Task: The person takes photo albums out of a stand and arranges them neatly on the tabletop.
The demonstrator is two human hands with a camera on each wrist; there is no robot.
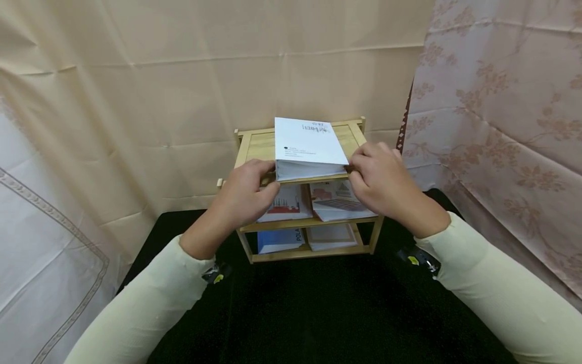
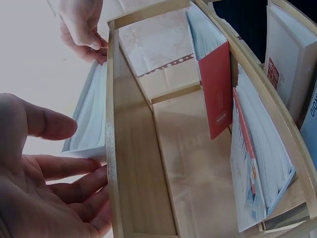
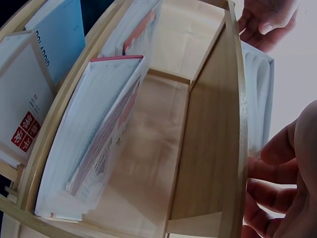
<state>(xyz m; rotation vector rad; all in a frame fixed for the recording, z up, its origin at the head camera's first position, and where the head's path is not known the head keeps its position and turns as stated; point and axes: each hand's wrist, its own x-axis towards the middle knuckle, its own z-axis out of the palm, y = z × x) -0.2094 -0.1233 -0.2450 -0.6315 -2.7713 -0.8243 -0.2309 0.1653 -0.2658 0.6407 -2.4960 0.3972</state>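
Note:
A thick white book (image 1: 309,144) with dark print lies flat on the top board of a small wooden shelf (image 1: 260,145), its page edges toward me. My left hand (image 1: 247,192) is at the book's left side, fingers touching it near the front corner. In the left wrist view the thumb stands apart from the fingers. At the right front corner, my right hand (image 1: 382,177) touches the book with its fingers. The right wrist view shows these fingers only slightly bent beside the board edge, the thumb (image 3: 280,145) close by the book.
On the middle tier lie a book with a red picture (image 1: 286,203) and a book with a building picture (image 1: 338,199). Below are a blue book (image 1: 278,240) and a pale framed-cover book (image 1: 332,236). Black cloth (image 1: 309,308) covers the table; curtains (image 1: 182,101) hang behind.

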